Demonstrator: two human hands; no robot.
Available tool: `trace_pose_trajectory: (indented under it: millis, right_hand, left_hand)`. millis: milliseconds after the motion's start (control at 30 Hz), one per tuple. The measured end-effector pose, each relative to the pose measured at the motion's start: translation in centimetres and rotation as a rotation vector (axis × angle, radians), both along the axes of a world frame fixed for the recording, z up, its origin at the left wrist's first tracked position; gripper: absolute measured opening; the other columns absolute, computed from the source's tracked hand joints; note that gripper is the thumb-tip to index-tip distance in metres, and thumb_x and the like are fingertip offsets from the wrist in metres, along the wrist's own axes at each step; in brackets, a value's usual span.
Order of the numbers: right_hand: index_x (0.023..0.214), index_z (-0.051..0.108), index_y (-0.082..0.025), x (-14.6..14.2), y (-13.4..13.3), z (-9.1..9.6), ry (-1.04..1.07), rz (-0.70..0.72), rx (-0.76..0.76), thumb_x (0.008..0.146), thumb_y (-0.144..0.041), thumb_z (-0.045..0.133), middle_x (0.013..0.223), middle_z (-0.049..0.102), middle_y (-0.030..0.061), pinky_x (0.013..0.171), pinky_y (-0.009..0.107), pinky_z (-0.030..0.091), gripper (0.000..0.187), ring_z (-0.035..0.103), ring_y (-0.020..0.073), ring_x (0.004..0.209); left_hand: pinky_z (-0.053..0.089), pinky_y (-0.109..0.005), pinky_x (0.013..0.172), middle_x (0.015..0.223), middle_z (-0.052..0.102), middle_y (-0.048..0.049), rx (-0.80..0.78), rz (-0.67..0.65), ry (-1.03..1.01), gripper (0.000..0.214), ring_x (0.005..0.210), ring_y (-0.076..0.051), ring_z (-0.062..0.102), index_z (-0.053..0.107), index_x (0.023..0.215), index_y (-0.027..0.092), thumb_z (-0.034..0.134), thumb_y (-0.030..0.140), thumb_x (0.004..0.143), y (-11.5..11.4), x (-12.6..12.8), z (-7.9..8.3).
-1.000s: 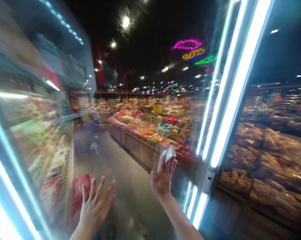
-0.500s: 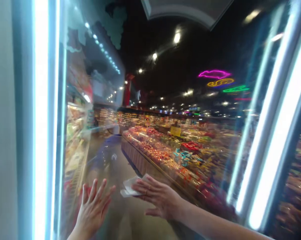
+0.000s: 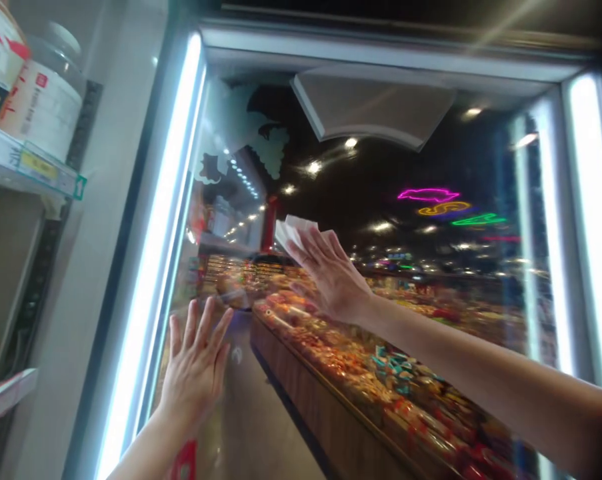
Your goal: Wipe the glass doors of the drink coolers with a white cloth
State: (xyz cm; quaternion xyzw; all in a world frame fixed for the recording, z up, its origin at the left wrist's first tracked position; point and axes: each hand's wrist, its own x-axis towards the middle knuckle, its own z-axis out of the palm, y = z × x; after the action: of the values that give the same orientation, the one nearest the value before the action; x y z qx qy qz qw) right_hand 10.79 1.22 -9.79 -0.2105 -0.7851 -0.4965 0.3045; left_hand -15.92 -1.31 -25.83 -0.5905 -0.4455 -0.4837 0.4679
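Note:
My left hand (image 3: 195, 365) lies with spread fingers against a large glassy pane (image 3: 341, 207), at its lower left; nothing is in it. Higher up and to the right, my right hand (image 3: 333, 280) presses a folded white tissue (image 3: 293, 230) flat to the same pane. The tissue sticks out past the fingertips, and the palm hides the rest of it. Blur softens the right fingers.
A bright light tube (image 3: 151, 240) runs along the pane's left side, another light (image 3: 598, 220) on the right. At left, a shelf (image 3: 31, 163) bears white-labelled bottles (image 3: 55, 100). Through or in the pane appear a long counter of packaged goods (image 3: 325, 347) and neon signs (image 3: 431, 195).
My right hand has moved up the pane with the tissue. My left hand stays spread on the pane. The view has tilted up and shifted left, bringing in the shelf and bottles.

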Motion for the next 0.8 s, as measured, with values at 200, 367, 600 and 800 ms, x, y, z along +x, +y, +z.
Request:
trace_pose_trajectory:
  millis: [200, 367, 600, 800]
  right_hand:
    - [0.162, 0.02, -0.024, -2.9, -0.1, 2.3, -0.468, 0.038, -0.04, 0.092, -0.07, 0.053, 0.171, 0.017, 0.0032, 0.131, 0.053, 0.008, 0.09, 0.006, 0.0265, 0.16]
    - [0.163, 0.013, -0.017, -3.7, -0.2, 6.2, 0.005, -0.061, 0.02, 0.101, -0.061, 0.043, 0.172, 0.004, 0.0123, 0.128, 0.061, 0.005, 0.082, -0.005, 0.0327, 0.159]
    - [0.162, 0.019, -0.024, -2.1, 0.5, 9.7, -0.274, -0.022, 0.048, 0.098, -0.067, 0.045, 0.173, 0.012, 0.0072, 0.129, 0.058, 0.007, 0.081, 0.005, 0.0294, 0.16]
    - [0.163, 0.013, -0.018, -1.6, 1.0, 11.7, -0.063, 0.033, 0.097, 0.098, -0.074, 0.034, 0.173, 0.008, 0.0092, 0.126, 0.064, 0.009, 0.088, 0.0, 0.035, 0.159]
  left_hand:
    - [0.009, -0.061, 0.129, 0.17, 0.024, -0.0077, 0.033, -0.019, 0.02, 0.073, 0.159, -0.032, 0.009, 0.019, 0.162, 0.028, 0.051, 0.023, 0.097, 0.5, -0.9, 1.2]
    - [0.013, -0.066, 0.127, 0.171, 0.017, -0.009, 0.054, -0.04, -0.004, 0.073, 0.159, -0.034, 0.007, 0.017, 0.162, 0.03, 0.051, 0.026, 0.097, 0.8, -1.0, 2.2]
    - [0.017, -0.071, 0.124, 0.172, 0.015, -0.0093, 0.098, -0.028, -0.012, 0.072, 0.158, -0.038, 0.01, 0.018, 0.162, 0.033, 0.05, 0.032, 0.098, 1.0, -0.3, 5.3]
    - [0.017, -0.073, 0.123, 0.173, 0.006, -0.0067, 0.121, -0.016, -0.043, 0.071, 0.158, -0.041, 0.007, 0.02, 0.161, 0.037, 0.052, 0.033, 0.098, 1.0, 0.9, 7.9]
